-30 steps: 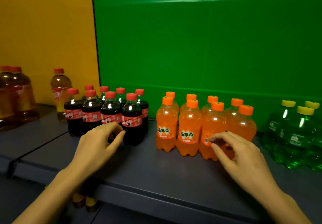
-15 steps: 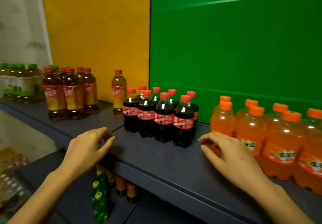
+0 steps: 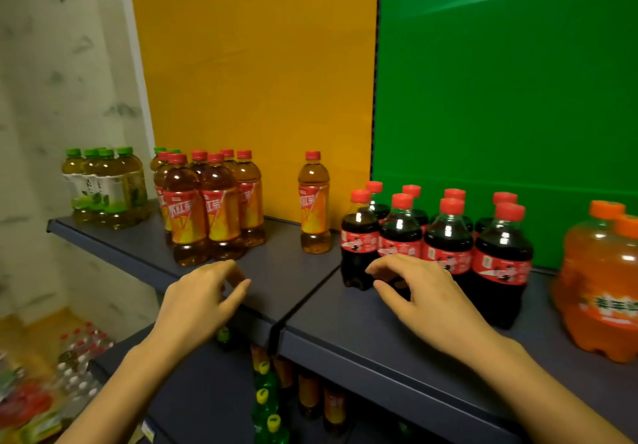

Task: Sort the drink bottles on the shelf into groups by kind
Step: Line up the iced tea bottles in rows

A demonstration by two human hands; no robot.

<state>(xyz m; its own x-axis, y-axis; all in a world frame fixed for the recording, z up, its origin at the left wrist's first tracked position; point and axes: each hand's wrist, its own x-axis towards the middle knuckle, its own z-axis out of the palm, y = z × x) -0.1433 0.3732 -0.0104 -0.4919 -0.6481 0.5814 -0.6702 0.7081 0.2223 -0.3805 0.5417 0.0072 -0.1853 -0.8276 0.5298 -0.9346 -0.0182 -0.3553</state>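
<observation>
On the dark shelf [image 3: 297, 281] stand groups of bottles: green-capped green tea [image 3: 103, 188] at far left, several red-capped iced tea bottles [image 3: 207, 208], one lone iced tea bottle [image 3: 313, 202] apart from them, several small cola bottles [image 3: 448, 240], and orange soda bottles [image 3: 604, 288] at the right edge. My left hand [image 3: 200, 302] hovers over the shelf in front of the iced tea group, fingers loosely curled, holding nothing. My right hand [image 3: 424, 295] hovers in front of the cola bottles, fingers relaxed and empty.
A yellow back panel [image 3: 255, 81] and a green one [image 3: 500, 98] close the shelf behind. A lower shelf holds green and amber bottles [image 3: 272, 405]. Packs of water bottles [image 3: 76, 357] lie on the floor at lower left beside a pale wall.
The view has swung left; the green soda is out of sight and the tea bottles have come in. Both hands have moved left along the shelf, the right from the orange sodas to the colas.
</observation>
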